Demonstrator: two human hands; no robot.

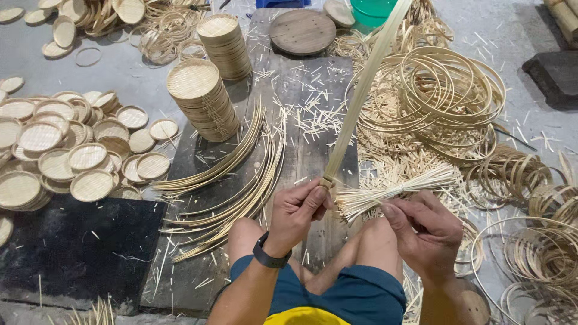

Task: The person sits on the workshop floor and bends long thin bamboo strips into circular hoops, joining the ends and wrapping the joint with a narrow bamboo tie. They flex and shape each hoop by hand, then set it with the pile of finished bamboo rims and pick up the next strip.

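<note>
My left hand [299,212], with a black watch on its wrist, grips the lower end of a long flat bamboo strip [363,89] that rises up and to the right out of the top of the picture. My right hand [425,229] holds a bundle of thin pale bamboo splints [391,191], tied near its middle and fanned out at the end nearest my left hand. Both hands hover above my bare knees, over a dark wooden board [307,135].
Curved bamboo strips [232,180] lie left of my knees. Two stacks of round woven trays [201,99] stand on the board, loose trays [66,156] spread at left. Coiled bamboo hoops [448,90] pile at right. A round wooden disc [302,31] and green bucket [372,11] sit at top.
</note>
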